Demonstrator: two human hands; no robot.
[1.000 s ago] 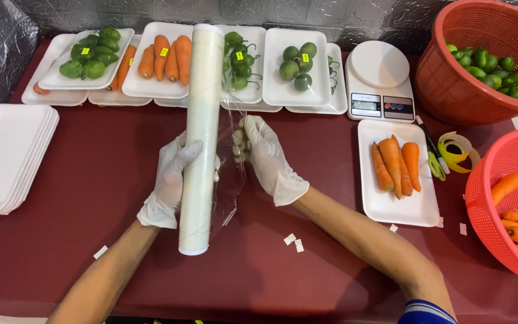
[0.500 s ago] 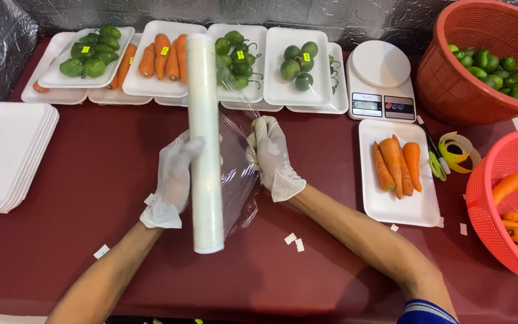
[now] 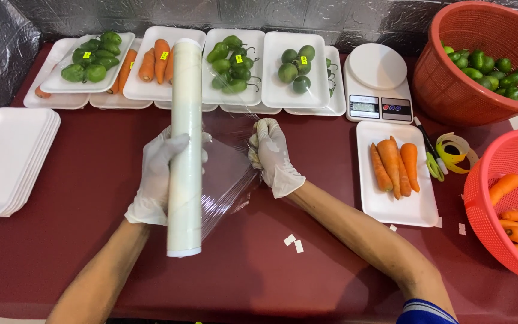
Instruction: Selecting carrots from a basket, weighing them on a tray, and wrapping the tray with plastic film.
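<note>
At far left on the dark red bench (image 3: 61, 240) sits a stack of empty white trays (image 3: 10, 159). Next, the gloved left hand (image 3: 154, 180) has its grip wrapped around a roll of cling film (image 3: 186, 150), whose long axis runs away from the person, far end toward the row of filled trays (image 3: 229, 66) of green peppers, carrots and limes. A clear sheet stretches rightward to the gloved right hand (image 3: 273, 155), grip pinched on the film edge (image 3: 252, 144). Farther right, a tray of carrots (image 3: 395, 174), then two red baskets (image 3: 499, 198).
</note>
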